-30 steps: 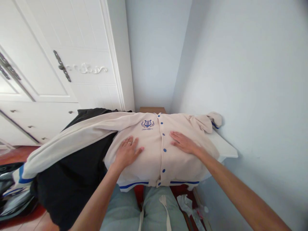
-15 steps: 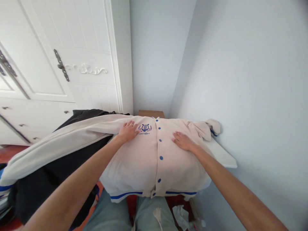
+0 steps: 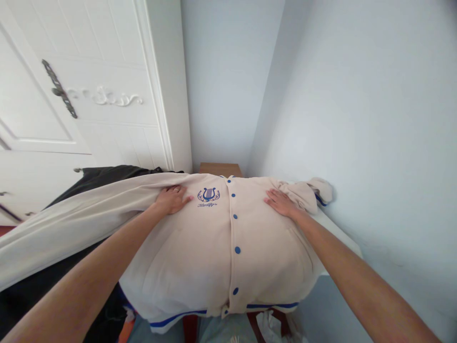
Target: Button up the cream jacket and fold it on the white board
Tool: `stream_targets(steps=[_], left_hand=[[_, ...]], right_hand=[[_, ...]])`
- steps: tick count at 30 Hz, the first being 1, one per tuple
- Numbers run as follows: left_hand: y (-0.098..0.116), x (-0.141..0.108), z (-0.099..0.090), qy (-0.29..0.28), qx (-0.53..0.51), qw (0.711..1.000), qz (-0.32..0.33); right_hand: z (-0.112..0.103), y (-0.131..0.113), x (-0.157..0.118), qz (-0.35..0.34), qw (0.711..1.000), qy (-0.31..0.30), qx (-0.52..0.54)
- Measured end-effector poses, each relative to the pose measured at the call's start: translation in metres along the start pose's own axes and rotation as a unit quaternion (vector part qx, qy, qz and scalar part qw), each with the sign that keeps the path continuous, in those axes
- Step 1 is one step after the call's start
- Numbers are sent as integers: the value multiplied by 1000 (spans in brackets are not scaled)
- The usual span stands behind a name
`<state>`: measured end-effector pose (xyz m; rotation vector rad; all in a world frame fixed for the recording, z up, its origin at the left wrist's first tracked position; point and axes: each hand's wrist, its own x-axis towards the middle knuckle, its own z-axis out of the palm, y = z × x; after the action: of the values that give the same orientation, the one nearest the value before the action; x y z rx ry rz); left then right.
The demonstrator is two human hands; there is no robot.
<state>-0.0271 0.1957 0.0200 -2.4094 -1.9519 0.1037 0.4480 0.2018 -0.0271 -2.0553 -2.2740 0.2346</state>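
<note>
A cream jacket (image 3: 200,252) with blue snap buttons and blue-striped hem lies front side up before me, buttoned down the middle. Its left-hand sleeve stretches far out to the left; the other sleeve is bunched up at the right. My left hand (image 3: 173,199) rests flat on the chest, just left of the blue lyre emblem (image 3: 209,194), fingers spread. On the opposite side of the button line, my right hand (image 3: 281,203) lies flat on the fabric near the bunched sleeve. Neither hand grips the cloth.
White surface (image 3: 339,233) shows under the jacket at the right, against the pale wall (image 3: 357,119). Black clothing (image 3: 103,176) lies beneath the long sleeve. A white wardrobe (image 3: 117,71) stands at the left, and a brown box (image 3: 220,168) sits behind the collar.
Both hands have slid outward over the jacket, the left one away from the emblem and the right one toward the bunched sleeve. My view has moved closer to the jacket.
</note>
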Motion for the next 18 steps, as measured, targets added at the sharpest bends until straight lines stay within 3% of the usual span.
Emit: stream_targets(steps=[3,6,8,10,11,13,15,18], left_hand=[[-6,-1,3,27,-4,1000,8],[-1,0,-5,21,-24,999,-8],[12,3,-15,8,-43,998,-37],[34,7,-26,37,-57,997,-39],[48,9,-30,65,-63,996,-14],[82,13,-35,129,-84,982,109],[115,16,-32,137,-107,959,226],[151,20,-18,75,-123,956,255]], right_hand=[[-1,1,-1,-3,1000,17,16],[-9,-1,-10,-6,998,60,35],[-18,-1,-21,9,992,116,42],[-30,1,-33,38,980,191,40],[-37,2,-40,57,970,235,34],[-54,7,-51,107,943,314,13],[-72,15,-60,185,916,355,0],[-96,33,-71,337,893,285,90]])
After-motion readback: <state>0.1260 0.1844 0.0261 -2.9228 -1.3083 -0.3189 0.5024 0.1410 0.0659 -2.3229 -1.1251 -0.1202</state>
